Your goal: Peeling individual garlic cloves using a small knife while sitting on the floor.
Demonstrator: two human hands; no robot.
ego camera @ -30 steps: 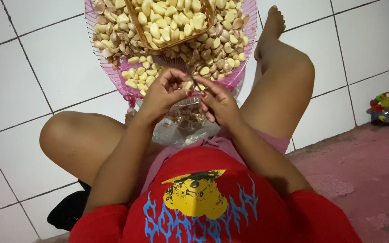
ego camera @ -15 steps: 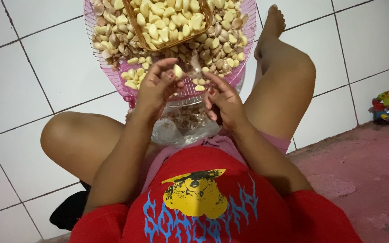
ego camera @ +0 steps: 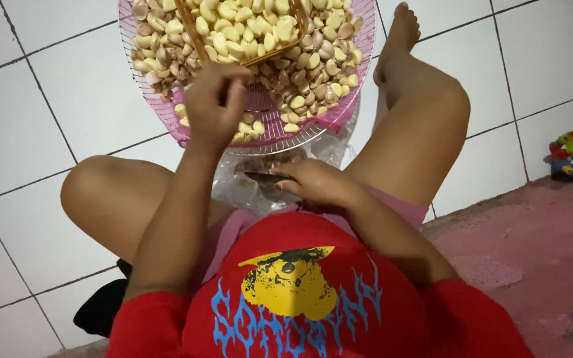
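Reaching my left hand [ego camera: 212,106] up over the pink basket [ego camera: 167,116], fingers now pinching a garlic clove; right hand [ego camera: 316,183], dropped to my lap, is gripping a small knife [ego camera: 264,177].

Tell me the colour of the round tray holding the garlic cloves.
Pink, a slatted plastic tray; it shows in the head view, under the left hand.
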